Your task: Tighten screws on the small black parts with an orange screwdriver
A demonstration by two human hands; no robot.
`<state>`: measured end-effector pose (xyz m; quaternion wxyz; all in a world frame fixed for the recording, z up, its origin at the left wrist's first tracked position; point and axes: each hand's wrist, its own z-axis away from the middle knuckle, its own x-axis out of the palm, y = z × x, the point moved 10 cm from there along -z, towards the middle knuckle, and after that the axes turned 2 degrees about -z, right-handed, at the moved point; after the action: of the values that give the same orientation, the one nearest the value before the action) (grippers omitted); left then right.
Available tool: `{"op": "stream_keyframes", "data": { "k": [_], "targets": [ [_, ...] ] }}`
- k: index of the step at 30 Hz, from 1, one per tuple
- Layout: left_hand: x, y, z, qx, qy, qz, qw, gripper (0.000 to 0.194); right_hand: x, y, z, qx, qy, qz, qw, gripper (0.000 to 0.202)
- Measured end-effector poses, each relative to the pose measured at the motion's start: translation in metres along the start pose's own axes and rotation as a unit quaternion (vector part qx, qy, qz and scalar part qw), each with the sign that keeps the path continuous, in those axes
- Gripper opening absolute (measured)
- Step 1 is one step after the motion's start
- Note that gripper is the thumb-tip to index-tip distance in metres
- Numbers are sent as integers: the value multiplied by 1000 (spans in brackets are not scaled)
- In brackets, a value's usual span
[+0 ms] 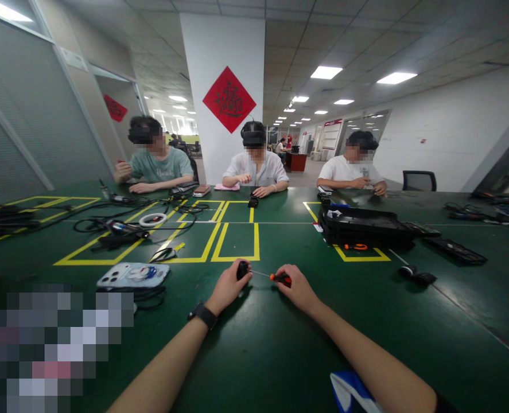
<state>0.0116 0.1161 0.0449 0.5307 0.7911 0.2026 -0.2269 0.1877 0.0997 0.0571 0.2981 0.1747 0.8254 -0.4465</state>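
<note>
Above the green table, my left hand [229, 285] is closed around a small black part [243, 269], whose exact kind I cannot make out. My right hand [299, 288] grips the orange and black handle of a screwdriver [274, 277]. The screwdriver's thin metal shaft points left, its tip at or close to the black part; whether they touch is hard to tell. A dark watch [203, 315] is on my left wrist. To the left of my left hand lies a phone [132, 275] in a light patterned case, with black cable beside it.
Black trays [361, 223] are stacked at the right, with an orange-handled item [356, 247] in front. Cables and a white ring [152, 219] lie at the left among yellow tape outlines [259, 241]. A blue and white packet [353, 393] is near my right forearm. Three people sit opposite.
</note>
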Motion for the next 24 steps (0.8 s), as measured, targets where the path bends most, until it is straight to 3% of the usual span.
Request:
{"op": "stream_keyframes", "data": {
  "k": [24],
  "targets": [
    [-2, 3, 1, -9, 5, -2, 1000, 28, 6, 3, -1, 13, -14, 5, 1000, 13]
  ]
}}
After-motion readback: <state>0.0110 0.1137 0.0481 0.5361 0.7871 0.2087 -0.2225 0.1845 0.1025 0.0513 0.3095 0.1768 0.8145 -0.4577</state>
